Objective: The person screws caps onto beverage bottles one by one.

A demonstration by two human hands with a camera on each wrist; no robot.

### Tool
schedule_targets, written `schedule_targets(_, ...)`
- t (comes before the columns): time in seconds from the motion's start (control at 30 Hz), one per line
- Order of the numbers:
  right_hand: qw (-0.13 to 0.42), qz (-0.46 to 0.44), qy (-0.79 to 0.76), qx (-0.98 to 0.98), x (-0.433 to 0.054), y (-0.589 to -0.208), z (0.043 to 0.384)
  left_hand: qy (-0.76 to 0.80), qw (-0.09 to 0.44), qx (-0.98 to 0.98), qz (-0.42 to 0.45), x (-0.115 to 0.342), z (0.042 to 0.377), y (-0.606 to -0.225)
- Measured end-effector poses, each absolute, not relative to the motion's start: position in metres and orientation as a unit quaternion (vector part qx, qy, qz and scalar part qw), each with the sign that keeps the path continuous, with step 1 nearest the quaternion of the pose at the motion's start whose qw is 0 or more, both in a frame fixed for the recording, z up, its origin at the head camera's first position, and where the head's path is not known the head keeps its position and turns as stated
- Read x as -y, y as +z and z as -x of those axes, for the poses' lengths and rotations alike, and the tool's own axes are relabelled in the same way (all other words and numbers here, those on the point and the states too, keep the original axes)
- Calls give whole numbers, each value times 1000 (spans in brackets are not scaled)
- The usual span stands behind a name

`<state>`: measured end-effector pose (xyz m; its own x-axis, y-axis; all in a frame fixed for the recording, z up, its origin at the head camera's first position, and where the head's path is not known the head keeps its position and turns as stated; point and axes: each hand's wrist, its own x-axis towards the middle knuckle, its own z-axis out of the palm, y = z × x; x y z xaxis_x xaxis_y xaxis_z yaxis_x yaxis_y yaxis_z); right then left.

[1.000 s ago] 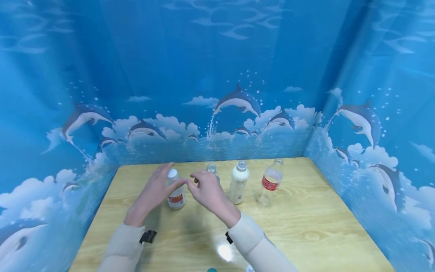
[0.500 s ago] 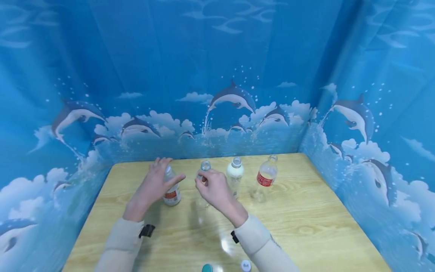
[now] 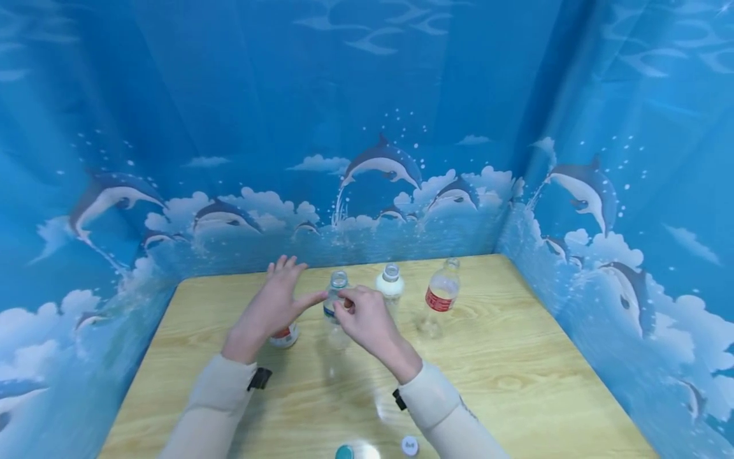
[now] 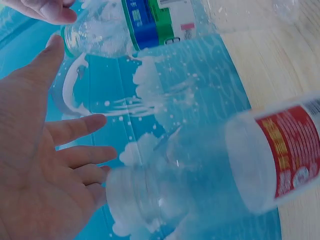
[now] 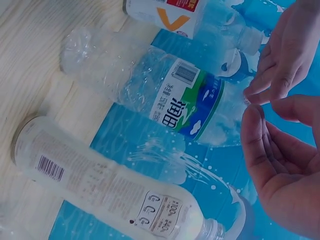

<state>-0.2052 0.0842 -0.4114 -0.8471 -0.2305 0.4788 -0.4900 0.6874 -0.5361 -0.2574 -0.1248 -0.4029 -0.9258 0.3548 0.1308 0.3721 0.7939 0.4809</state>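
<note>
In the head view my left hand (image 3: 275, 306) is spread, its thumb reaching across the clear water bottle (image 3: 332, 294), which has a blue and green label. Its other fingers overlap the neck of the red-labelled bottle (image 4: 290, 160) in the left wrist view. My right hand (image 3: 369, 322) is loosely curled, thumb and forefinger a little apart in the right wrist view with nothing seen between them. Its fingertips are right by the water bottle's neck, partly hiding it. A greenish ring shows around that neck. The water bottle stands upright, its mouth uncovered in the head view.
A milky-white bottle (image 3: 390, 283) without a cap stands right of the water bottle. Farther right is a clear bottle (image 3: 441, 293) with a red label. A teal cap (image 3: 345, 452) and a white cap (image 3: 410, 445) lie at the near side of the wooden table (image 3: 516, 382).
My left hand has moved right from the red-labelled bottle towards the water bottle, fingers spreading. My right hand has parted from the left thumb and shifted slightly right. The head view has shifted slightly.
</note>
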Motion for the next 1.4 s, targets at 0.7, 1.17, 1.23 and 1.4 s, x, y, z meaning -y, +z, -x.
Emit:
schedule_targets(0.7, 214, -188, 321, 903, -98, -421, 203, -275, -28, 941, 197, 94, 259, -411)
schedule_targets(1.17, 217, -192, 327, 899, -97, -428, 204, -247, -4, 940, 235, 95, 255, -415)
schedule_targets(1.23, 219, -191, 327, 899, -98, -428, 204, -249, -8, 940, 235, 94, 255, -415)
schedule_targets(1.4, 220, -203, 319, 899, -100, -429, 203, -237, -10, 946, 222, 93, 253, -411)
